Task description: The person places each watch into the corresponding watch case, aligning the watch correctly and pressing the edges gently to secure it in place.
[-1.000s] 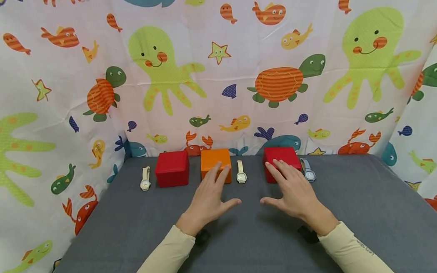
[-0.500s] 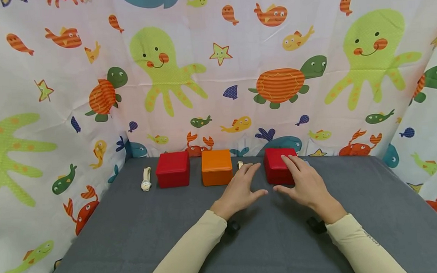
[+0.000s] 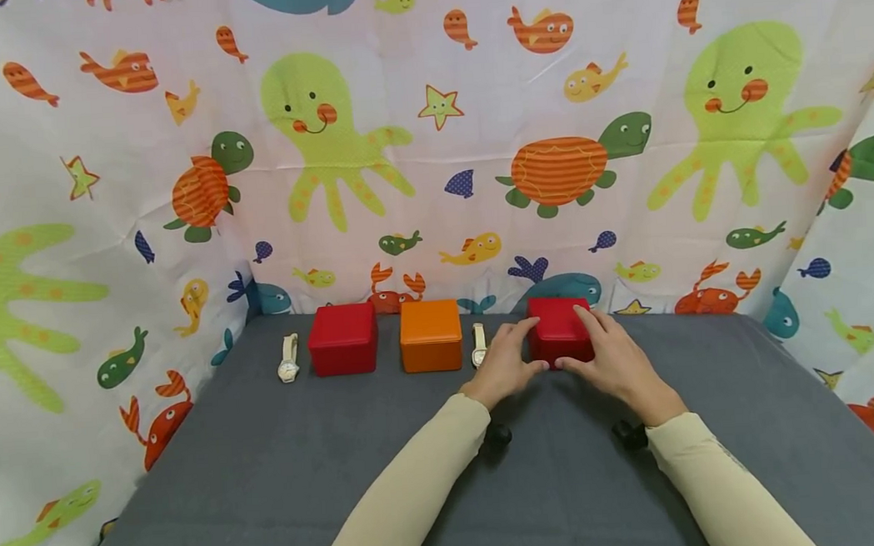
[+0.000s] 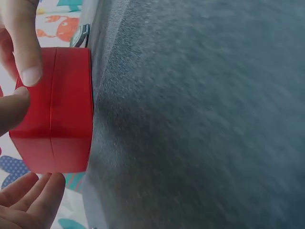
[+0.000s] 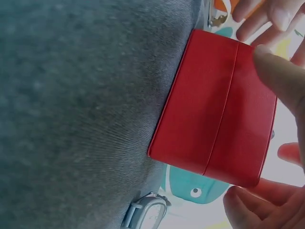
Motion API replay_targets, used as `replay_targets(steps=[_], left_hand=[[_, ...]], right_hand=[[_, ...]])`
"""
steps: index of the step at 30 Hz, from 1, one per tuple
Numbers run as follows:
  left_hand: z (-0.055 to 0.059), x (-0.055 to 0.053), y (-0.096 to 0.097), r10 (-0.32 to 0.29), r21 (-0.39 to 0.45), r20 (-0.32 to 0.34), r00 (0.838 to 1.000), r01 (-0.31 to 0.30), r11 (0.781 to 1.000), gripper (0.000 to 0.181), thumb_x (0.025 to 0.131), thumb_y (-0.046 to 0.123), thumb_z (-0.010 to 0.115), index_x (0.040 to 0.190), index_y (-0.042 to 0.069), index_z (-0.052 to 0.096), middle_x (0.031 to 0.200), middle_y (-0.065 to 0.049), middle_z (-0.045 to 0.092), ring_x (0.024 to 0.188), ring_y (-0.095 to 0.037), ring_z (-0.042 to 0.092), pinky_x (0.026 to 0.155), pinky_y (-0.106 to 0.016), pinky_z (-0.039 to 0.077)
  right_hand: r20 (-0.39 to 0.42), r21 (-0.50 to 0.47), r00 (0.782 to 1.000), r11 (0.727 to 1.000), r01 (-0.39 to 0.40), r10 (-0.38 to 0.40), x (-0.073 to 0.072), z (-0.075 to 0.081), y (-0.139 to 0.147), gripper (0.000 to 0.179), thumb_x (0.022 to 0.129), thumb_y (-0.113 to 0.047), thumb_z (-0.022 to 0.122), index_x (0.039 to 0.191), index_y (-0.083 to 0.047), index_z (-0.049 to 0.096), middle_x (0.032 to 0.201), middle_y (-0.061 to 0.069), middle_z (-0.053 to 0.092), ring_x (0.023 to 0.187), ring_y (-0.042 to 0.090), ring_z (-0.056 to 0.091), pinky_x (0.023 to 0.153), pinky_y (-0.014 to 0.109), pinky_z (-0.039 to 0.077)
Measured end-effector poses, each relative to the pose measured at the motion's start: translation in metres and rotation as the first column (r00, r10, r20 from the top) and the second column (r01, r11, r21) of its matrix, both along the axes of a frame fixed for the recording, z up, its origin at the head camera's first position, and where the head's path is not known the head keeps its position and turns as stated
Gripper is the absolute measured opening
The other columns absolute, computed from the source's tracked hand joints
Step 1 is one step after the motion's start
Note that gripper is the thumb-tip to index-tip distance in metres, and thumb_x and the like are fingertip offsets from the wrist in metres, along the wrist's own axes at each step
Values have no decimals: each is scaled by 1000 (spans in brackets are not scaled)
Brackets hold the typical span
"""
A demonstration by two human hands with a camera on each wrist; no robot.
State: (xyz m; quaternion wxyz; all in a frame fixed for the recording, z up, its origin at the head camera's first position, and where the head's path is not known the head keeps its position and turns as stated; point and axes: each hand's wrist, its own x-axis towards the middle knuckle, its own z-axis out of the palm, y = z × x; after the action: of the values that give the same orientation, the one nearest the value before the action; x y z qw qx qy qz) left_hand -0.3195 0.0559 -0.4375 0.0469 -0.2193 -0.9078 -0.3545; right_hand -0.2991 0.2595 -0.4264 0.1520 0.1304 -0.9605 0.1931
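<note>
A red box with a closed lid stands at the right end of the row. My left hand is at its left side, fingers bent a little and thumb by the front face. On the right side my right hand frames the same box, its thumb near the front lid seam. In the left wrist view the left fingertips lie right beside the box's side. The right fingers reach along the other side in the right wrist view. Whether the fingers press on the box is hard to tell.
An orange box and another red box stand to the left. One pale watch lies beside the orange box, another at far left. A grey-blue watch lies right of the near red box. A printed curtain hangs behind.
My left hand has moved right, from before the orange box to the right-hand red box, uncovering the middle watch. My right hand has shifted slightly right, to that box's right side.
</note>
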Motion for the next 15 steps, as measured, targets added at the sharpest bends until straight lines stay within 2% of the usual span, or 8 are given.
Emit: replay_targets(steps=[6,10,15], left_hand=[[0,-7,11,28,21,28,999,-29,999,72,82,29,76,145,27,40,128,-5,50,109,-19,52,93,-36,49],[-1,-8,18,47,11,53,997,-48,999,69,84,27,74,144,27,41,129,-6,50,109,-21,53,92,-37,49],[0,-9,26,80,42,28,996,-81,996,59,86,21,71,140,25,47,124,-6,56,107,-22,56,91,-38,49]], right_hand=[[87,-33,996,999,26,-24,-8,3,-1,91,77,-32,80,148,-10,28,140,25,35,121,45,40,85,61,48],[130,-34,990,998,56,-52,-11,4,-1,85,80,-29,77,147,-5,30,141,27,34,120,48,40,88,62,45],[144,-39,987,996,74,-68,-13,4,1,77,82,-30,75,142,-1,36,136,29,40,116,48,43,88,62,45]])
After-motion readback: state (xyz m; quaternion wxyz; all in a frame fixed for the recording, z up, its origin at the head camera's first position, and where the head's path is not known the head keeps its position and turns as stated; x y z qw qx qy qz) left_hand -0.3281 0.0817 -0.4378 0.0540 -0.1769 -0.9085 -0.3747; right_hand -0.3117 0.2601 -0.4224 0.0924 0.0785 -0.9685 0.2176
